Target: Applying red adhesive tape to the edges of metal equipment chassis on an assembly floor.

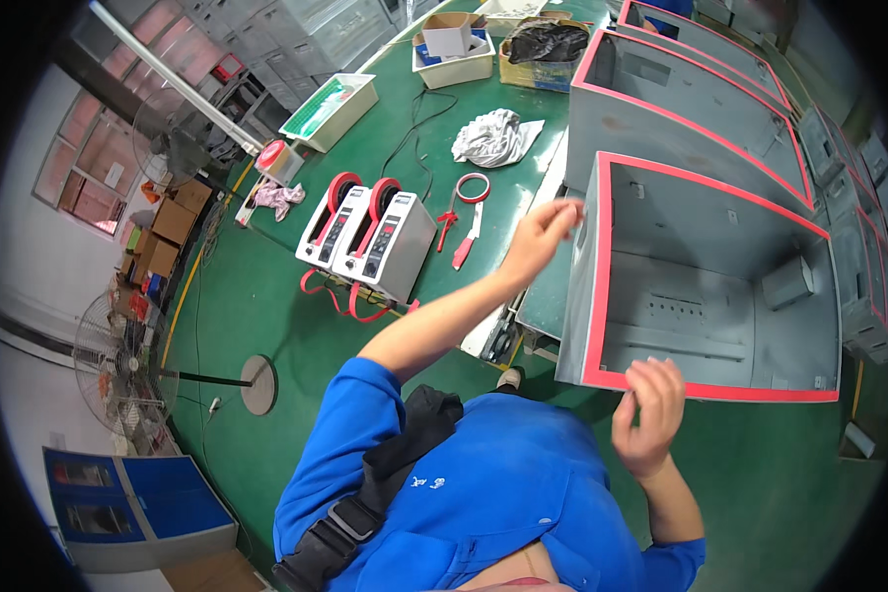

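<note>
A grey metal cabinet box (689, 281) lies before me with its open side facing up. Red tape (596, 296) lines its rim. My left hand (546, 239) is closed in a pinch beside the box's left wall, near the far corner; whatever is between the fingertips is too small to make out. Over the near rim, close to the near left corner, is my right hand (651, 414). Its fingers are slightly bent at the red tape, with the thumb apart, and I see nothing held in it.
A white twin tape dispenser (385, 242) with red rolls stands on the green table. Near it lie a red tape roll (473, 187), red scissors (447, 222), a red-handled knife (467, 245) and a white cloth (493, 138). Another red-rimmed box (691, 109) stands beyond mine. Fans stand at left.
</note>
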The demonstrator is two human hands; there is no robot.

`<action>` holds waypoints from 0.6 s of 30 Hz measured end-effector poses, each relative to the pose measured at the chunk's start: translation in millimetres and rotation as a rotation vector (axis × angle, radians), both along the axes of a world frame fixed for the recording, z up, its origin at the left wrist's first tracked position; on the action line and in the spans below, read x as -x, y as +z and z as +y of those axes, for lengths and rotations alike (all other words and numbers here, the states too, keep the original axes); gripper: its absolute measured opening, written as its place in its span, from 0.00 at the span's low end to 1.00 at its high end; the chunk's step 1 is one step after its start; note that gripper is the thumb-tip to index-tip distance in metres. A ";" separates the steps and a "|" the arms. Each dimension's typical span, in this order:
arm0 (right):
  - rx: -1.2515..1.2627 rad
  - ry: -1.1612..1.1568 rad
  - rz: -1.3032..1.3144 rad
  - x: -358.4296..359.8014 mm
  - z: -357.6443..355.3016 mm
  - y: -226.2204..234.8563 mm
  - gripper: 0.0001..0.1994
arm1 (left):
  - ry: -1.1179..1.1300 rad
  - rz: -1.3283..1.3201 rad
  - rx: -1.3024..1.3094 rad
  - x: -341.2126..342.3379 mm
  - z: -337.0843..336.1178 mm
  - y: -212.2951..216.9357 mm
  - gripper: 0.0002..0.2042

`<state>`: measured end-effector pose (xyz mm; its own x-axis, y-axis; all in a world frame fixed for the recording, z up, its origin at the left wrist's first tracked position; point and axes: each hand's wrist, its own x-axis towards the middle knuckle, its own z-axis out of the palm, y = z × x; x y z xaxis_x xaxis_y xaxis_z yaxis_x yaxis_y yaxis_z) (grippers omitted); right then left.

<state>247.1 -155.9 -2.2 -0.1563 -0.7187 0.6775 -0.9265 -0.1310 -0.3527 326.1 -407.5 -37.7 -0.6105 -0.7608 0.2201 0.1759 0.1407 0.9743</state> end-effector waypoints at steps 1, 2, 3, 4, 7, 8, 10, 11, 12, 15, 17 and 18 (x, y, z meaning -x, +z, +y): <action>-0.032 0.012 -0.060 5.1 -4.8 8.7 0.12 | -0.024 -0.005 -0.041 -10.0 17.3 0.0 0.13; -0.069 0.026 -0.116 9.9 -9.8 14.3 0.12 | -0.049 -0.013 -0.049 -18.8 32.6 -5.0 0.12; -0.142 0.064 -0.195 13.4 -14.4 17.5 0.12 | -0.074 -0.021 -0.056 -26.8 47.0 -9.8 0.11; -0.218 0.098 -0.273 16.9 -18.2 20.9 0.11 | -0.094 -0.028 -0.039 -34.3 61.9 -10.6 0.11; -0.341 0.208 -0.258 27.9 -29.5 22.1 0.11 | -0.111 -0.009 -0.086 -50.5 99.9 -20.2 0.09; -0.317 0.269 -0.191 29.4 -33.1 21.0 0.11 | -0.113 0.001 -0.117 -55.5 109.2 -23.6 0.09; -0.217 0.377 -0.002 30.0 -40.8 24.0 0.12 | -0.108 -0.003 -0.147 -65.1 126.4 -23.5 0.10; -0.170 0.445 0.143 33.0 -45.8 26.7 0.12 | -0.111 0.035 -0.158 -66.5 132.3 -28.4 0.10; -0.122 0.510 0.288 38.0 -51.2 29.6 0.12 | -0.109 0.045 -0.166 -68.2 136.8 -30.4 0.10; -0.010 0.658 0.509 41.5 -60.7 32.2 0.11 | -0.077 0.055 -0.134 -72.8 147.6 -27.2 0.10; 0.030 0.736 0.578 43.9 -64.2 30.5 0.11 | -0.060 0.065 -0.098 -75.0 152.7 -26.2 0.10; 0.030 0.752 0.588 44.9 -64.5 30.9 0.11 | -0.059 0.072 -0.083 -75.9 154.5 -27.1 0.10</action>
<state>202.2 -220.4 28.7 0.7109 -0.4732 0.5203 -0.6239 -0.7658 0.1560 402.0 -253.1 -64.8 -0.6393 -0.7418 0.2025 0.2513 0.0473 0.9667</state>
